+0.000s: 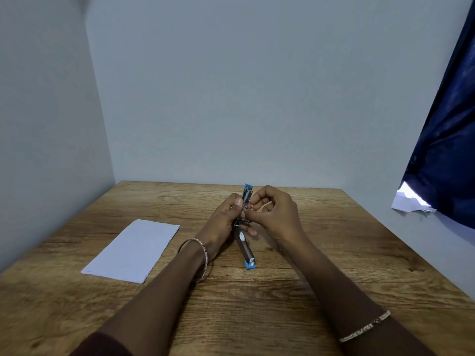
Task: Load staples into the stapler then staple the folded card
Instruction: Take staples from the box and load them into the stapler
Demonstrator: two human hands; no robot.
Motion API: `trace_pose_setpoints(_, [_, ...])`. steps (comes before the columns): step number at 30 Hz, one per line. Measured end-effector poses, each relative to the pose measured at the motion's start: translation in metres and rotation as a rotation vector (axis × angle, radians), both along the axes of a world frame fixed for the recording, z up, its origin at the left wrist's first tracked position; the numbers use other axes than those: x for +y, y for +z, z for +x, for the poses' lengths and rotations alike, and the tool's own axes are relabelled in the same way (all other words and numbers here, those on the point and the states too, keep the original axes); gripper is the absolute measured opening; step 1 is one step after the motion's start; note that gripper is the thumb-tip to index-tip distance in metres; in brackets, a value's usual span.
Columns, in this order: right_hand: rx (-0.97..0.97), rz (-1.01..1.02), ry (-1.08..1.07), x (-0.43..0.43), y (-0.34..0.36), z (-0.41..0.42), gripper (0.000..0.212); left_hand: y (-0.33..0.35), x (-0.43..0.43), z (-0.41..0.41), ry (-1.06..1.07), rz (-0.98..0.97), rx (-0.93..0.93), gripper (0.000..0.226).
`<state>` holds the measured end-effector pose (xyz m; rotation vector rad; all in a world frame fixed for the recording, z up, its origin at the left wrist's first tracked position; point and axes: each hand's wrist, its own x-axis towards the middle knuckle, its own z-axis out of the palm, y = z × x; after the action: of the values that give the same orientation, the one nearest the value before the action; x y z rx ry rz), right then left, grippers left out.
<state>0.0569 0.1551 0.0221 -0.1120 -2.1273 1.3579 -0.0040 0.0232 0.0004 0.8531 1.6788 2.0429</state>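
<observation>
Wooden table (pixel 334 253): one folded card (pixel 133 250), one stapler (pixel 245 249) between left hand (pixel 221 222), right hand (pixel 277 214)

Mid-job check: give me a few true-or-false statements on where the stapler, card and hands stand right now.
The stapler is swung open. True.
The folded card lies between the stapler's arms. False: it lies flat on the table, left of both hands, untouched.
The left hand grips the stapler. True.
The right hand rests flat on the table. False: its fingertips pinch at the stapler's raised arm.
</observation>
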Motion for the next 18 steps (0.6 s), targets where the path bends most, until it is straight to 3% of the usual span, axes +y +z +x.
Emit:
trace_pose_setpoints(10, [0.098, 0.15, -0.154, -0.0084, -0.0032, 0.0028, 0.018, -0.0001, -0.0005, -0.0013, -0.01, 0.016, -0.067, 0.025])
trace_pose_setpoints(18, [0.092, 0.471, -0.191, -0.0003, 0.0041, 0.0039, 0.018, 0.0008, -0.0011, 0.0004, -0.008, 0.015, -0.088, 0.029])
